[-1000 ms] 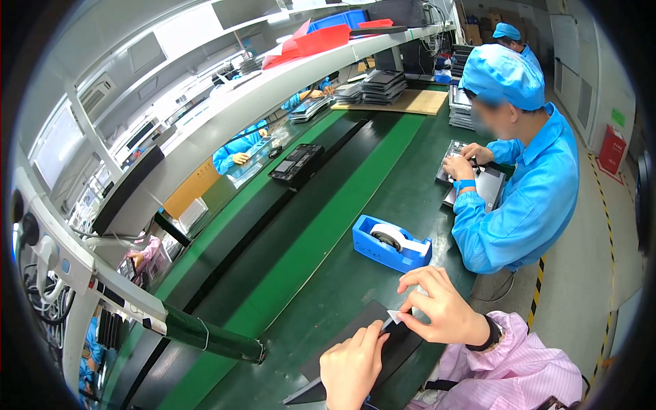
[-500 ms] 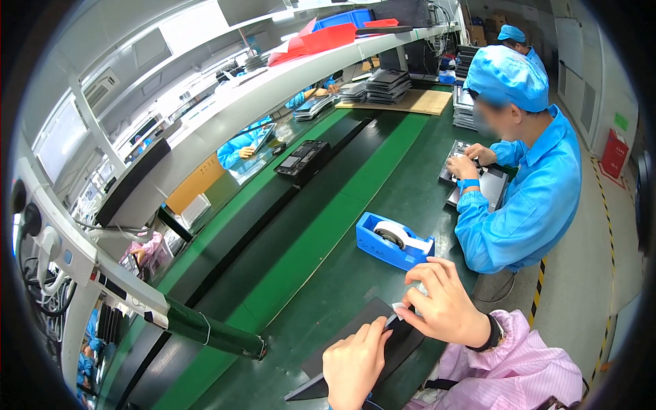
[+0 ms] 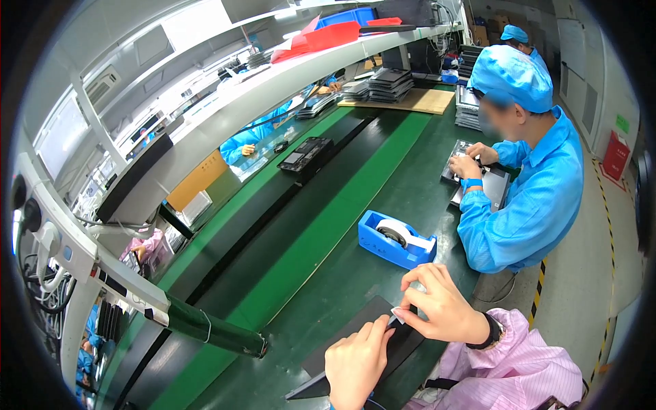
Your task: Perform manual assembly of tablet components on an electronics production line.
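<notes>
The right hand (image 3: 447,316) has its thumb and index finger pinched together on a small white piece (image 3: 398,313), while its other fingers (image 3: 420,277) stay curled and raised above. The left hand (image 3: 355,362) is closed on the edge of a dark thin panel (image 3: 406,350), its fingertips just beside that white piece. The panel is slanted at the near side of the green-topped bench (image 3: 273,374), directly below both hands. Another dark flat surface (image 3: 347,335) spreads out past the left hand; from here I can't quite make out whether it belongs to the same panel.

Near the right hand, on the far side, sits a blue tape dispenser (image 3: 374,247) with a white roll. Beyond it, to the right, a co-worker (image 3: 529,205) in blue bends over an opened device (image 3: 493,186). Farther up the bench lies a black boxy unit (image 3: 307,154), and stacked flat units (image 3: 391,85) rest on a pale board (image 3: 430,102).
</notes>
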Available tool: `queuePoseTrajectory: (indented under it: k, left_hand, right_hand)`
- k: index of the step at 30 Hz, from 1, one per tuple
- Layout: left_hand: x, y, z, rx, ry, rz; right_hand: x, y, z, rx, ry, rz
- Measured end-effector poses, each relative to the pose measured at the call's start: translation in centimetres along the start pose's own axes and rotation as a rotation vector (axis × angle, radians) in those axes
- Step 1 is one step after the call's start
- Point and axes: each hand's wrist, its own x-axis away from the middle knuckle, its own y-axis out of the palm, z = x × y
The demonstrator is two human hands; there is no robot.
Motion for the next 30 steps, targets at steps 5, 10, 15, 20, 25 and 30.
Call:
queuePoseTrajectory:
  k: [5, 10, 15, 20, 25, 30]
  left_hand:
    - [0.0, 0.0, -0.2, -0.011, -0.003, -0.004]
    - [-0.1, 0.0, 0.0, 0.007, 0.008, 0.0]
    - [0.2, -0.3, 0.5, 0.051, -0.004, 0.025]
    - [0.2, 0.0, -0.2, 0.017, 0.003, 0.013]
    - [0.1, -0.5, 0.9, 0.115, -0.007, 0.042]
    - [0.1, -0.5, 0.8, 0.117, -0.017, 0.053]
  right_hand:
    - [-0.6, -0.2, -0.6, 0.192, -0.035, -0.011]
    - [-0.6, -0.5, -0.5, 0.24, -0.023, -0.028]
    - [-0.8, -0.7, -0.5, 0.341, 0.034, 0.056]
    - [0.8, -0.4, 1.3, -0.044, 0.052, 0.144]
    - [0.9, 0.1, 1.2, -0.11, -0.054, 0.069]
    - [0.8, 1.6, 2.9, -0.221, -0.086, -0.001]
